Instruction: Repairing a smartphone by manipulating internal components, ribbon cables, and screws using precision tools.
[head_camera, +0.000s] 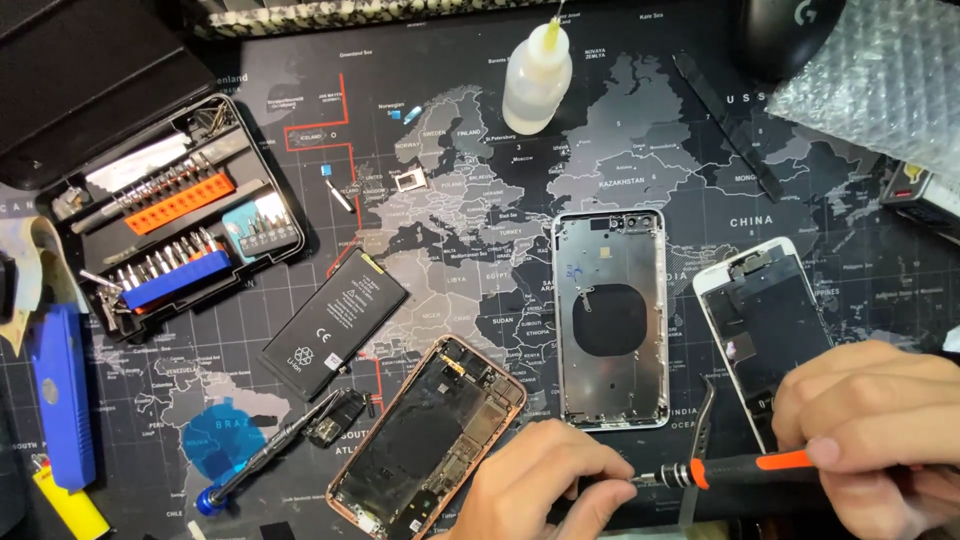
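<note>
Filling the far-left bit case, rows of bits are seen; a screwdriver is gripped by the right hand, its tip pinched by the left hand.

A dark mat printed with a pale world map covers the counter from edge to edge, so none of the counter's own surface shows. Even overhead light falls on it with soft, short shadows. At the far left corner lies a flat black case, and along the far edge runs a strip of patterned cloth. No wall, floor or window is in sight.
</note>
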